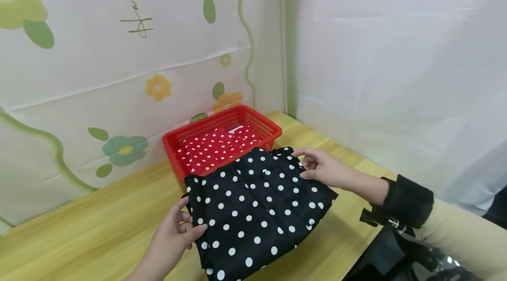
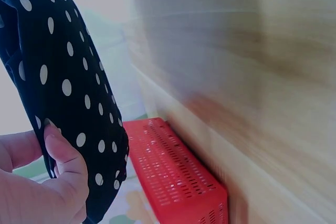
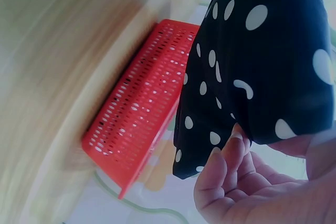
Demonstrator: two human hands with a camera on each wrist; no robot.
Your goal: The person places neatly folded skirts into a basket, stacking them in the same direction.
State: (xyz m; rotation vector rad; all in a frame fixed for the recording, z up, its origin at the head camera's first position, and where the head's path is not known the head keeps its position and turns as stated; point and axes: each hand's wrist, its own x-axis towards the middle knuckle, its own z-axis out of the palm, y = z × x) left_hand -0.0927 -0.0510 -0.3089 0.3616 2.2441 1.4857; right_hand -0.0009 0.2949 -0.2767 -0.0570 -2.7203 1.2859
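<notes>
A folded black cloth with white polka dots [image 1: 253, 210] is held up between both hands, raised over the table in the wrist views. My left hand [image 1: 174, 232] pinches its left edge, thumb on the near face; the left wrist view shows that thumb pressed on the fabric. At the upper right edge my right hand [image 1: 317, 166] pinches the cloth between thumb and fingers, also seen in the right wrist view [image 3: 252, 177]. Just behind the cloth stands a red plastic basket [image 1: 174, 140]. Inside it lies a folded red cloth with white dots [image 1: 210, 149].
The wooden table [image 1: 99, 237] runs beneath everything, with its right edge near the right forearm. A white wall sheet with flowers [image 1: 119, 74] hangs behind the basket, and a plain white sheet [image 1: 388, 61] hangs at the right.
</notes>
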